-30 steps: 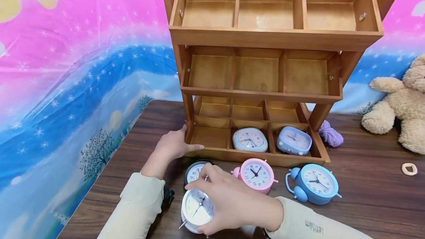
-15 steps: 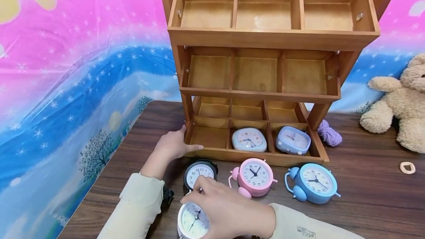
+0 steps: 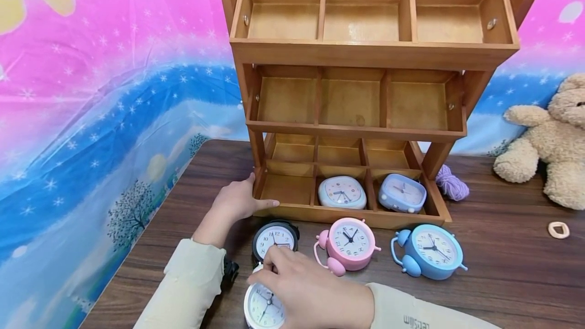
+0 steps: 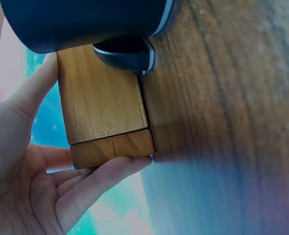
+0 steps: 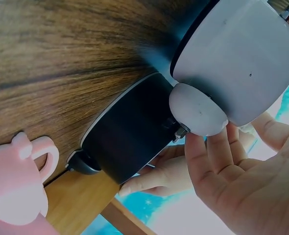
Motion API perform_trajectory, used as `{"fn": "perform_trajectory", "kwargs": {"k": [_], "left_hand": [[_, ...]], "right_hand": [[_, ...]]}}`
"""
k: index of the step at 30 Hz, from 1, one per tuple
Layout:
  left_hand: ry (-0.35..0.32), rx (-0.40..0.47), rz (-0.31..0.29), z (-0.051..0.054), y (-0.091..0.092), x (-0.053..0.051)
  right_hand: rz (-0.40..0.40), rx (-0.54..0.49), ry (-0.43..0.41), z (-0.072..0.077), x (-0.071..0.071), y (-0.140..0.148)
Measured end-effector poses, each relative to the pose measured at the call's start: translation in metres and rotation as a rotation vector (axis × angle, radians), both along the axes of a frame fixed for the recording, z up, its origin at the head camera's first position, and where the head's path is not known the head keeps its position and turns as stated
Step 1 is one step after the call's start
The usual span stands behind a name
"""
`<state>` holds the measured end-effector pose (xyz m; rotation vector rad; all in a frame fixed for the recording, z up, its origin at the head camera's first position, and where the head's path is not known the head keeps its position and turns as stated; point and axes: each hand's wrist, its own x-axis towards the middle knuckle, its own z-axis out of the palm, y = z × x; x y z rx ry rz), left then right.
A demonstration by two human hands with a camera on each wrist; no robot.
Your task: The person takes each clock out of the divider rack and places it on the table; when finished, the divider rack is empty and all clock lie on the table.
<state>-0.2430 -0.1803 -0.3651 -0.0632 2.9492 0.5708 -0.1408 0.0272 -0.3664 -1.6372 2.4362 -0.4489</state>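
Note:
In the head view my right hand grips a white twin-bell alarm clock by its upper edge, partly covering its face. The right wrist view shows my fingers at the bell of this white clock. Just beyond it is a black alarm clock, its lower edge covered by my hand. My left hand holds the lower left corner of a three-tier wooden shelf. In the left wrist view, thumb and fingers lie around that shelf corner.
A pink alarm clock and a blue alarm clock are on the table in front of the shelf. The bottom tier holds a pale clock and a lavender-blue clock. Purple yarn and a teddy bear are at right.
My right hand has moved slightly left and nearer to me with the white clock, uncovering more of the black and pink clocks. The left hand stays on the shelf corner.

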Motion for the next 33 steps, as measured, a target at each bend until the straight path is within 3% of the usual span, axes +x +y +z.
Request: {"fn": "perform_trajectory", "kwargs": {"k": [27, 33], "left_hand": [[0.009, 0.009, 0.009, -0.0001, 0.0018, 0.0016], [0.004, 0.012, 0.009, 0.0006, 0.0018, 0.0023]], "right_hand": [[-0.01, 0.015, -0.011, 0.0002, 0.0005, 0.0023], [-0.075, -0.033, 0.139, 0.0014, 0.0023, 0.0027]]}}
